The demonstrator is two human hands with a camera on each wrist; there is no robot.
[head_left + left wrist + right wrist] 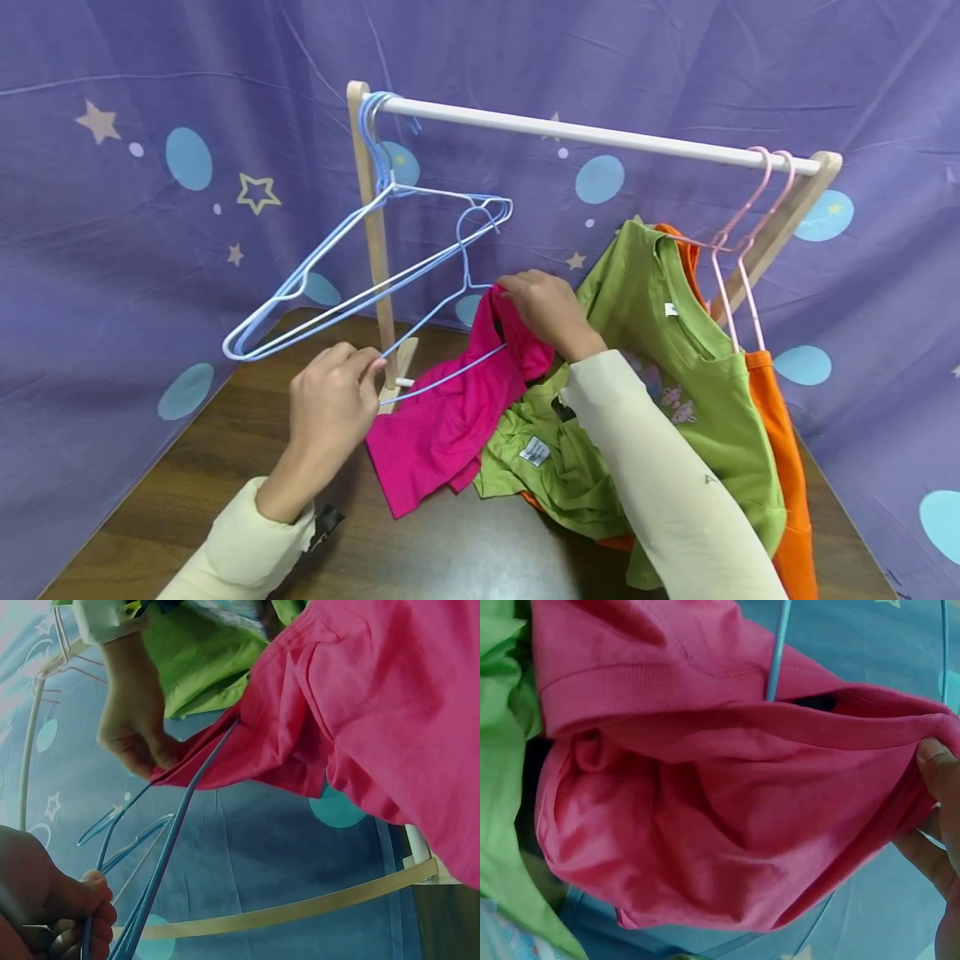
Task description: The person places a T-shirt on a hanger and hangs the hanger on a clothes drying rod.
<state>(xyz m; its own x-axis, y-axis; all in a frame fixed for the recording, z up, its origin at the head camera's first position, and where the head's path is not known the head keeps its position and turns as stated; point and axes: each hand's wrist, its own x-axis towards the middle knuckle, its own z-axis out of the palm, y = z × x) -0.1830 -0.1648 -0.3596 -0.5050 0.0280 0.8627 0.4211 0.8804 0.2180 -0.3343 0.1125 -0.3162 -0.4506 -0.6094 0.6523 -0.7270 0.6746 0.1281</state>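
A light blue hanger [442, 385] is pinched at its left end by my left hand [333, 412], its hook pointing up. The hanger's other end goes into the neck opening of a bright pink shirt [450, 417]. With thumb and fingers my right hand [547, 310] grips the edge of that neck opening, as the right wrist view also shows at the pink fabric [727, 817]. Most of the shirt droops below the hanger toward the table, partly over a crumpled green garment [555, 467].
A rack with a white rail [600, 133] stands behind. Blue and white hangers [315, 275] hang at its left; a green shirt [675, 333] and an orange garment [783, 450] hang on pink hangers [738, 250] at its right. Below is a brown wooden table [360, 533].
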